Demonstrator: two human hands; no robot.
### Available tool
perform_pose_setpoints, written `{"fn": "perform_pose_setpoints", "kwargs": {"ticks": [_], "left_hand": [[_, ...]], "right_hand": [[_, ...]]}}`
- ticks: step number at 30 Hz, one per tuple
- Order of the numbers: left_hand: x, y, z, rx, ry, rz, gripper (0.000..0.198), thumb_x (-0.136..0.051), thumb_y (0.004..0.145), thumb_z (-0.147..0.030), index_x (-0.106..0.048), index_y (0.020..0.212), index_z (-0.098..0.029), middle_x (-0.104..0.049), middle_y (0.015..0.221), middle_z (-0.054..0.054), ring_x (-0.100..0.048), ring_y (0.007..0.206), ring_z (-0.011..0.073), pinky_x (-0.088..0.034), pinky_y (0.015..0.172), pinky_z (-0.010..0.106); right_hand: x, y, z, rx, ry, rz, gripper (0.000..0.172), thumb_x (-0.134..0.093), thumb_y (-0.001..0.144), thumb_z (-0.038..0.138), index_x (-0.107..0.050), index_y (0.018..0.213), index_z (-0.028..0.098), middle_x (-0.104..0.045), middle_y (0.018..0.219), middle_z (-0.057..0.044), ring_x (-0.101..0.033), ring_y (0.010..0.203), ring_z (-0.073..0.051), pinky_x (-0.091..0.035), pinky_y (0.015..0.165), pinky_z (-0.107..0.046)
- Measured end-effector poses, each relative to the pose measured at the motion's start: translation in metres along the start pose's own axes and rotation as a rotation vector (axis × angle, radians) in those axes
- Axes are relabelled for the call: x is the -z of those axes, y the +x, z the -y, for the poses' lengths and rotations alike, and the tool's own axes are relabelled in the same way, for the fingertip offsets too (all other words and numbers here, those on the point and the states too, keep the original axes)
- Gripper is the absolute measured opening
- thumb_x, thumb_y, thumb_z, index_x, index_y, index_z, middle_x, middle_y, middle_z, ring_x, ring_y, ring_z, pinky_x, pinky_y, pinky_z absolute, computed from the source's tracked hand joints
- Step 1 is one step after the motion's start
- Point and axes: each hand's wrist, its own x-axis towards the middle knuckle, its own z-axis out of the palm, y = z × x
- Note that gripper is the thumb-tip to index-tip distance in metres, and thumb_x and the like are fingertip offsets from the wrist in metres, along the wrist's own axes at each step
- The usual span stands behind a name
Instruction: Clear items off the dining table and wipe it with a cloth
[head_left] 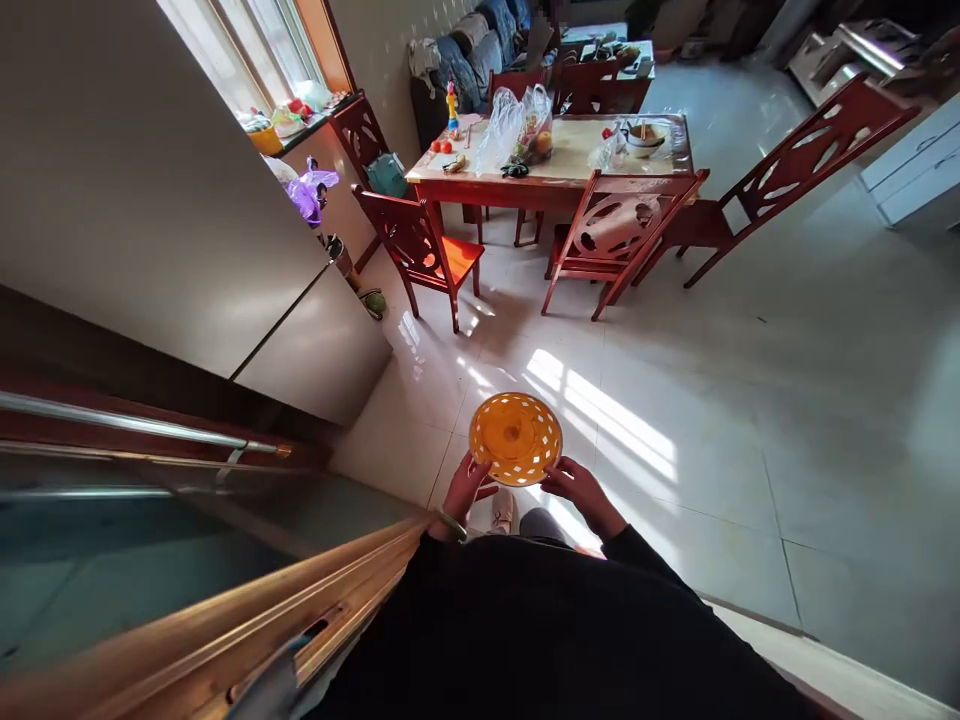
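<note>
An orange plastic basket [514, 430], round and shallow with small cut-out holes around its side, is held out in front of my body above the floor. My left hand [469, 483] grips its near left rim, the thumb on top. On the near right rim, my right hand [574, 482] holds it in the same way. The basket looks empty from above. Some of the fingers beneath the rim are hidden.
Ahead stands a dining table [577, 180] with plastic bags [517, 130], tomatoes [441, 147] and a bowl [643, 140] on it. Red wooden chairs [420, 240] surround it. A refrigerator-like grey cabinet [187, 220] and a sliding door frame [337, 590] are close on the left.
</note>
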Motion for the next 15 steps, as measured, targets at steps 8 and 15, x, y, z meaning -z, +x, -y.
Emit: {"fn": "perform_pose_setpoints", "kwargs": {"ticks": [8,15], "left_hand": [[-0.118,0.150,-0.097,-0.012,0.187,0.153,0.090,-0.094,0.080,-0.047,-0.051,0.156,-0.027,-0.057,0.155,0.018,-0.077,0.102,0.0250,-0.068,0.076,0.031],[-0.196,0.269,-0.178,-0.052,0.018,-0.053,0.071,-0.084,0.087,-0.026,-0.053,0.151,-0.025,-0.061,0.153,0.016,-0.077,0.109,0.0256,-0.071,0.084,0.037]], "right_hand": [[0.066,0.114,0.106,0.001,0.039,-0.080,0.037,-0.091,0.083,0.045,-0.075,0.103,0.019,-0.080,0.100,-0.007,-0.081,0.092,-0.021,-0.071,0.091,-0.032],[0.081,0.251,0.227,0.029,-0.123,0.046,0.039,-0.091,0.081,0.051,-0.076,0.099,0.020,-0.079,0.109,-0.009,-0.080,0.100,-0.025,-0.070,0.091,-0.038]]}}
